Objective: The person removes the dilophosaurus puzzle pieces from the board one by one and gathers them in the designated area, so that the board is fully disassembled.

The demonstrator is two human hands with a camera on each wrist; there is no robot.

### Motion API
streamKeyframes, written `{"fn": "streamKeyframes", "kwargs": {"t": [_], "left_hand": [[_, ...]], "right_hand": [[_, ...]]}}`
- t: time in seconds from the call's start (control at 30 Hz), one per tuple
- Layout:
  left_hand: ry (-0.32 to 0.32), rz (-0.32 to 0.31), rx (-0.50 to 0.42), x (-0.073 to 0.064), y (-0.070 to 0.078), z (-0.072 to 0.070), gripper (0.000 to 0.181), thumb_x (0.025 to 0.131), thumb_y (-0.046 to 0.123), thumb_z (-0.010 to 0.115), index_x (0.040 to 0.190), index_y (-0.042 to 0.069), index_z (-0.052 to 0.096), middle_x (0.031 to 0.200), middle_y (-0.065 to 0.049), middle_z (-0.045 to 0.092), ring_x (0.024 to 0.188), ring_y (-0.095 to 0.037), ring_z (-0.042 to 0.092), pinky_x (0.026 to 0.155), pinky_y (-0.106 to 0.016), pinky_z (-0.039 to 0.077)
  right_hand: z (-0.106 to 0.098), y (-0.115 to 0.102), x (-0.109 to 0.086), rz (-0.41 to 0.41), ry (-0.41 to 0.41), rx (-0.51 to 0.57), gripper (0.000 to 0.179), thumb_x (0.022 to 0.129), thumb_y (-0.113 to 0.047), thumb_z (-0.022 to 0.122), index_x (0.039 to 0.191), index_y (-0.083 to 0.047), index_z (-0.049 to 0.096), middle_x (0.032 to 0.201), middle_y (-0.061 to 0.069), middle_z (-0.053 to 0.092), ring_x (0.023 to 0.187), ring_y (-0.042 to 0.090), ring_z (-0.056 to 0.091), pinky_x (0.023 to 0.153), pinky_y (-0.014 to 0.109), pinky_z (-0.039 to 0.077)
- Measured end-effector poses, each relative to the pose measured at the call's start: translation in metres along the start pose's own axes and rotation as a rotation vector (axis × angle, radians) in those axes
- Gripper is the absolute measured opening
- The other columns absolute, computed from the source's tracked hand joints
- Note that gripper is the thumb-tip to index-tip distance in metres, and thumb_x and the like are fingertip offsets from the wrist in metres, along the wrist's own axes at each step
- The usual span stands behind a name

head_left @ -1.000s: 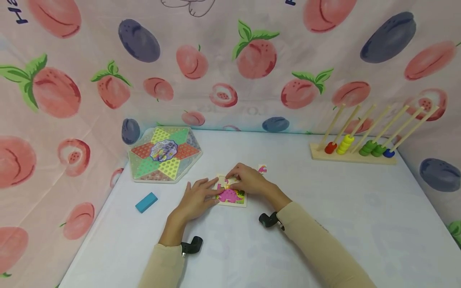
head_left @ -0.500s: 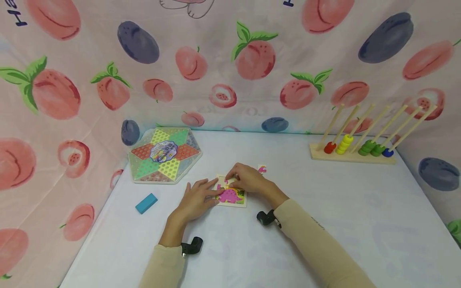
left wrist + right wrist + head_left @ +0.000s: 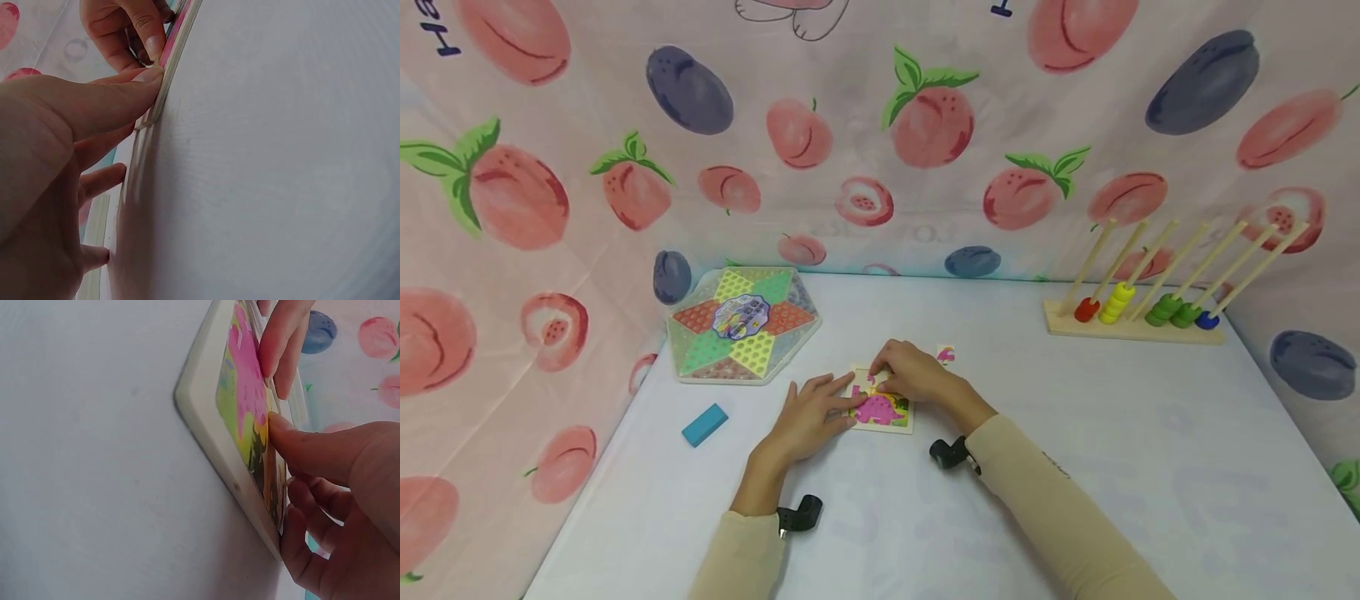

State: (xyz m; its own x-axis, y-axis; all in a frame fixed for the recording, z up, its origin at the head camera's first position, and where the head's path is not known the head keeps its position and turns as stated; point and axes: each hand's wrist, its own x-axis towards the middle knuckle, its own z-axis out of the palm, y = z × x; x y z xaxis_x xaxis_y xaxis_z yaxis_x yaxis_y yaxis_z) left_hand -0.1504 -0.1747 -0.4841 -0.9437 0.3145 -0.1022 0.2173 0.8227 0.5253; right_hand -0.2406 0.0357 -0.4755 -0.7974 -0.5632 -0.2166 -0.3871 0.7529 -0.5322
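Note:
A small wooden jigsaw puzzle (image 3: pixel 882 411) with a pink dinosaur picture lies in its pale frame (image 3: pixel 203 425) on the white table. My left hand (image 3: pixel 807 419) rests at the puzzle's left side with fingers spread, and its thumb (image 3: pixel 134 94) touches the near edge. Over the upper part of the puzzle, my right hand (image 3: pixel 917 375) has its fingers bent and pinches a puzzle piece (image 3: pixel 872 379), mostly hidden by the fingers. In the right wrist view the right thumb (image 3: pixel 306 447) lies on the picture. Beyond that hand is a loose pink-and-white puzzle piece (image 3: pixel 946 355).
At the back left lies a Chinese checkers board (image 3: pixel 741 325) in a clear hexagonal case. A blue block (image 3: pixel 705 425) sits left of my left hand. A wooden peg rack (image 3: pixel 1135 329) with coloured beads stands at the back right, near the fruit-print cloth (image 3: pixel 865 125).
The right wrist and forearm have shifted slightly left, while the fingers stay at the same spot on the puzzle. The left hand and the other things have not moved.

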Motion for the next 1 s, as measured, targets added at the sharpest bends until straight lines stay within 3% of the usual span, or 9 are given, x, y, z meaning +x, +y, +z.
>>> {"fn": "streamKeyframes", "kwargs": {"t": [0.17,0.47,0.7,1.0], "left_hand": [[0.003,0.003,0.004,0.0002,-0.0001,0.0012,0.040,0.094,0.029,0.073,0.134,0.029,0.069,0.163,0.002,0.043,0.156,-0.033,0.030,0.121,-0.078,0.003],[0.005,0.004,-0.005,0.0005,-0.0008,0.0017,0.040,0.094,0.029,0.073,0.134,0.029,0.068,0.163,0.002,0.043,0.156,-0.033,0.029,0.121,-0.078,0.002],[0.003,-0.006,-0.015,-0.0008,-0.0001,0.0011,0.039,0.094,0.028,0.072,0.134,0.028,0.069,0.164,0.003,0.042,0.156,-0.033,0.029,0.121,-0.077,0.002],[0.001,0.000,-0.019,-0.0002,-0.0006,0.0016,0.041,0.094,0.029,0.073,0.135,0.030,0.067,0.164,0.003,0.041,0.157,-0.032,0.028,0.121,-0.077,0.001]], "right_hand": [[0.0007,0.0006,-0.0002,-0.001,0.008,-0.013,0.022,0.095,-0.022,0.072,0.116,-0.014,0.072,0.130,0.005,0.062,0.123,0.022,0.056,0.109,0.041,0.050],[0.0036,-0.0011,-0.0018,0.018,0.053,-0.026,0.027,0.093,-0.025,0.075,0.119,-0.017,0.072,0.125,0.003,0.069,0.116,0.021,0.059,0.101,0.038,0.053],[0.0052,-0.0041,-0.0045,0.014,0.096,-0.002,0.024,0.091,-0.022,0.077,0.114,-0.018,0.070,0.120,0.003,0.070,0.113,0.021,0.059,0.100,0.037,0.053],[0.0045,-0.0056,-0.0058,0.018,0.086,-0.001,0.017,0.091,-0.019,0.077,0.107,-0.017,0.071,0.115,0.004,0.068,0.106,0.019,0.061,0.103,0.038,0.053]]}}
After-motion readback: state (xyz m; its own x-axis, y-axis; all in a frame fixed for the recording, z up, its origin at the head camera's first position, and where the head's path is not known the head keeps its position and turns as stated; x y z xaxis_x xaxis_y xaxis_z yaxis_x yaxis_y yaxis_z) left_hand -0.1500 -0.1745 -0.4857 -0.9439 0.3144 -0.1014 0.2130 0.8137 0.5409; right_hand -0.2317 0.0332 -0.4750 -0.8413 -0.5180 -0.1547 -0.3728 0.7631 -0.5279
